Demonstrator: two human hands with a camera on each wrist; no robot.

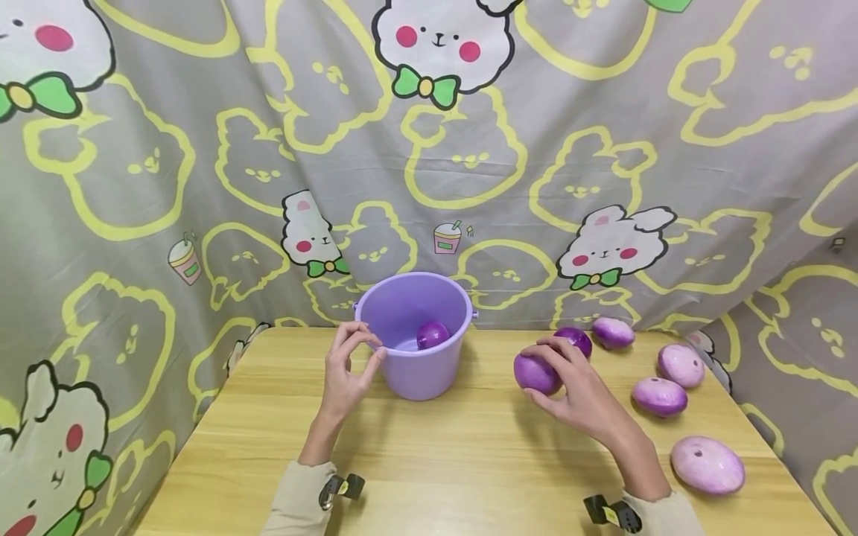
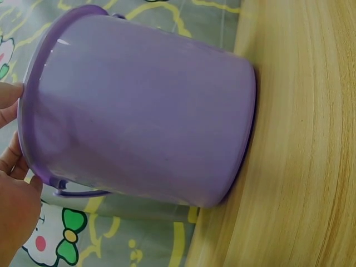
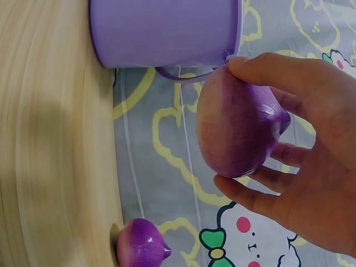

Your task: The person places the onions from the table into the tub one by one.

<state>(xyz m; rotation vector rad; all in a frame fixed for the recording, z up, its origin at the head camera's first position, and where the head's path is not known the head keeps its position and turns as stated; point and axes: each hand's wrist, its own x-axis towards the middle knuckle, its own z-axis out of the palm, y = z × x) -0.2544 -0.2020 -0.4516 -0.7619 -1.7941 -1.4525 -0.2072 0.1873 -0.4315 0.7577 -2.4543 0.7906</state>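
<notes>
A purple bucket (image 1: 422, 376) stands upright near the table's back edge, with one purple onion (image 1: 433, 335) inside. My left hand (image 1: 348, 365) grips the bucket's rim at its left front side; in the left wrist view its fingertips (image 2: 12, 158) meet the rim. To the right of the bucket, my right hand (image 1: 576, 387) holds another purple onion (image 3: 239, 122) above the table, between thumb and fingers. The right wrist view shows this onion's pointed end toward the palm. Partly hidden behind that hand lies a darker purple onion (image 1: 576, 341).
Several more purple-and-white onions lie along the table's right side, among them one at the back (image 1: 613, 333) and a large one near the front (image 1: 707, 465). A grey curtain (image 1: 469, 223) with rabbit prints hangs directly behind the wooden table (image 1: 456, 476).
</notes>
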